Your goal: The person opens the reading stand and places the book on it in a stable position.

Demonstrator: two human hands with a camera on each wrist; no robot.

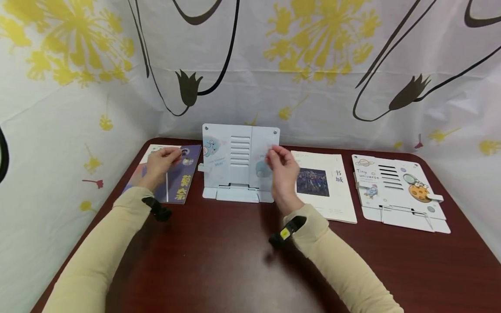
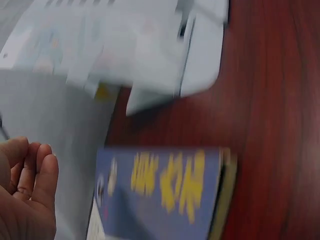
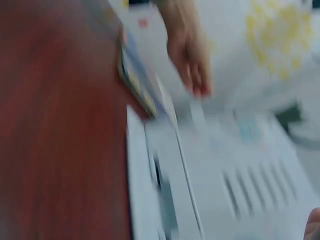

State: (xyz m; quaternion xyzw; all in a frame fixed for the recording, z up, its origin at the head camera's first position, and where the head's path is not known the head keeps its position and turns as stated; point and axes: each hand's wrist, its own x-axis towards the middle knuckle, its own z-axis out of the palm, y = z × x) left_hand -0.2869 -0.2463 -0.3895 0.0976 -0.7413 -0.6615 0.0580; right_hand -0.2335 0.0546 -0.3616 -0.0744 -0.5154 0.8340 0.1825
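A pale metal book stand point(image 1: 223, 174) with cartoon prints and a row of slots stands upright at the back middle. My left hand point(image 1: 158, 165) hovers over a purple book point(image 1: 178, 182) with yellow characters, left of the stand. Its fingers point(image 2: 46, 175) are loosely curled, thumb near the fingertips, with nothing visible between them. In front of the stand's right edge is my right hand point(image 1: 283, 171), fingers loosely bent and covering part of the panel. Only a fingertip point(image 3: 313, 222) of it shows in the blurred right wrist view. The stand's left side clip point(image 1: 201, 167) sticks out, apart from my left hand.
A white book point(image 1: 338, 204) with a dark photo lies right of the stand. Farther right, a second white stand point(image 1: 372, 208) with space prints lies folded on the dark red table point(image 1: 219, 261). Patterned cloth point(image 1: 242, 56) hangs behind and along the sides.
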